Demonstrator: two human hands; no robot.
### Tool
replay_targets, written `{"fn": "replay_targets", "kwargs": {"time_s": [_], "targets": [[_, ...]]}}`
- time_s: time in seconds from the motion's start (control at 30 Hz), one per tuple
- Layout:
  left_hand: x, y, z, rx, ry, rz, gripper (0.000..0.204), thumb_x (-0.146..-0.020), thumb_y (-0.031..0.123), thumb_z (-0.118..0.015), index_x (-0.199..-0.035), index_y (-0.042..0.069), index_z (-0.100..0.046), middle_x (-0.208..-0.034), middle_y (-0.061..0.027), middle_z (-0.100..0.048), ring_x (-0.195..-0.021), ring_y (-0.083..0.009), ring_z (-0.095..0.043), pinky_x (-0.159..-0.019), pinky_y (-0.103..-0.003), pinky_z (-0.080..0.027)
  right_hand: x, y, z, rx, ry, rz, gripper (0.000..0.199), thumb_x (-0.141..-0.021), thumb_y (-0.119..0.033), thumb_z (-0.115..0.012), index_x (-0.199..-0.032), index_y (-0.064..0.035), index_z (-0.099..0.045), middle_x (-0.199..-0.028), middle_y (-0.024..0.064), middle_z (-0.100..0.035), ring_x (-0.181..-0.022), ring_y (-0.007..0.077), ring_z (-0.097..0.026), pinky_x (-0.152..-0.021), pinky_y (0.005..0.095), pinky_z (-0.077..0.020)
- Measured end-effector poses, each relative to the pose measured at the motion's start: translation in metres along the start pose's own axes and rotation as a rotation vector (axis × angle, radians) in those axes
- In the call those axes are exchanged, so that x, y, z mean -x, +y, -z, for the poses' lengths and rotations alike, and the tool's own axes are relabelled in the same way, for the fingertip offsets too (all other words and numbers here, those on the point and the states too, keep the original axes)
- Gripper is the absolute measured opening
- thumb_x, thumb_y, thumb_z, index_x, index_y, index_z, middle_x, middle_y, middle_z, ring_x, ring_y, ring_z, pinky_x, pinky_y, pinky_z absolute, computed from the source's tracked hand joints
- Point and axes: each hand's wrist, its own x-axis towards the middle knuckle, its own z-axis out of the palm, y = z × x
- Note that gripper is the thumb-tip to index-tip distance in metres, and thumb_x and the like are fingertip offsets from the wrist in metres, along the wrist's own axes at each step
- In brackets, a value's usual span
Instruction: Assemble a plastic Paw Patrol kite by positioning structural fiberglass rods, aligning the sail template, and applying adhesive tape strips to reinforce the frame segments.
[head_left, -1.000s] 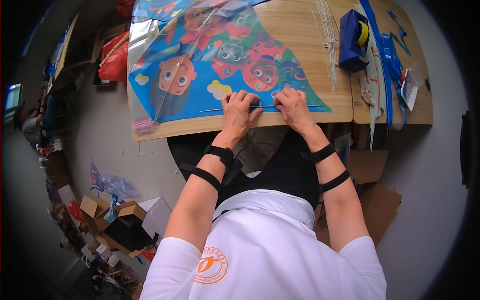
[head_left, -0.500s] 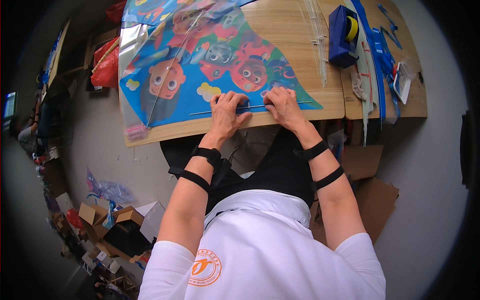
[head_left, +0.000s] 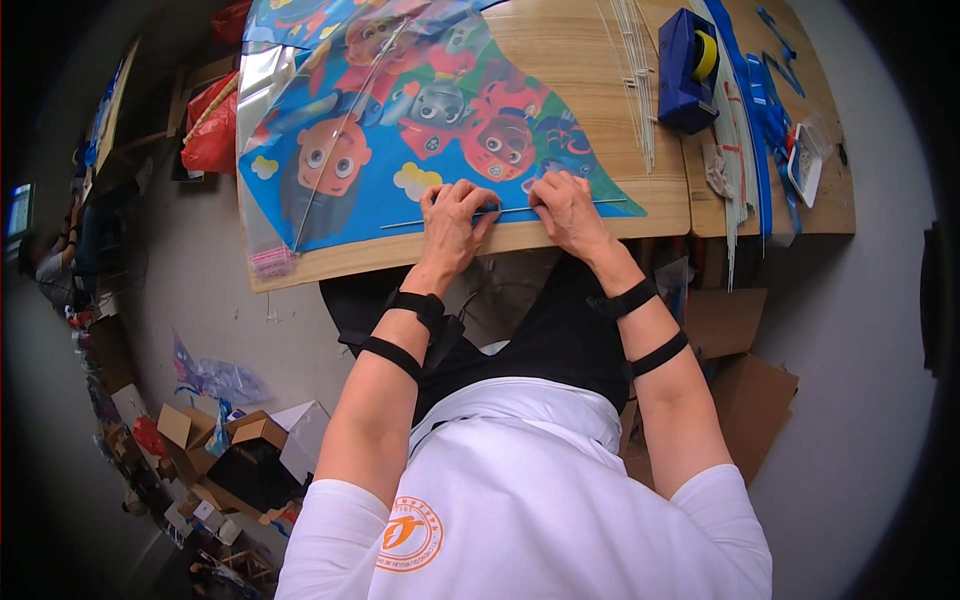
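- The left hand (head_left: 455, 215) lies just above the middle of the frame, palm down on the lower edge of a colourful cartoon kite (head_left: 400, 130), fingers curled and close together.
- Its grip is nearly closed: the fingertips pinch or press a thin rod (head_left: 505, 211) that runs across the kite's lower edge.
- The right hand (head_left: 565, 205) lies just beside the left, also palm down, its fingers bent onto the same rod; grip almost closed on rod and kite. Whether the rod is pinched or only pressed flat cannot be told.
- The kite is spread flat over the upper left and centre of the wooden tabletop (head_left: 590, 60), its lower edge near the tabletop's front edge.
- A bundle of thin pale sticks (head_left: 630, 70) lies on the tabletop to the upper right of the hands.
- A blue tape dispenser (head_left: 685, 65) stands further right, with blue strips (head_left: 765, 110) beside it.
- Cardboard boxes (head_left: 240, 450) sit on the floor at lower left.
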Motion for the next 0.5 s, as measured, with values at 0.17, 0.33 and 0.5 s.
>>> {"fn": "replay_targets", "kwargs": {"time_s": [0.17, 0.33, 0.5], "targets": [[0.0001, 0.0, -0.0013, 0.012, 0.0, -0.006, 0.02, -0.077, 0.019, -0.076, -0.096, 0.019, -0.068, -0.091, -0.0007, -0.058, -0.099, -0.0221, -0.056, -0.099, -0.041, -0.029, 0.0007, 0.0015, -0.0007, -0.013, 0.006, -0.004, 0.014, -0.076, -0.002, -0.065, -0.084, -0.0116, -0.06, -0.087, 0.0044, -0.057, -0.092, 0.0265, -0.056, -0.083, 0.0403, -0.0365], [0.0017, -0.0013, -0.0021, -0.032, 0.01, -0.003, 0.019, -0.079, 0.019, -0.075, -0.097, 0.018, -0.068, -0.091, 0.0005, -0.058, -0.095, -0.0205, -0.057, -0.097, -0.04, -0.029, -0.0002, -0.0003, -0.0025, -0.024, 0.0, -0.003, 0.014, -0.076, -0.005, -0.067, -0.084, -0.012, -0.059, -0.087, 0.0043, -0.057, -0.092, 0.0261, -0.056, -0.084, 0.0401, -0.0366], [0.0001, 0.0001, -0.004, -0.042, 0.018, -0.014, 0.018, -0.08, 0.019, -0.075, -0.096, 0.018, -0.068, -0.091, 0.0003, -0.058, -0.095, -0.0207, -0.057, -0.096, -0.04, -0.029, 0.0002, 0.0056, -0.0065, 0.005, -0.013, 0.02, 0.012, -0.077, -0.008, -0.067, -0.084, -0.0125, -0.059, -0.086, 0.0043, -0.056, -0.092, 0.025, -0.055, -0.085, 0.0396, -0.0367]]}}
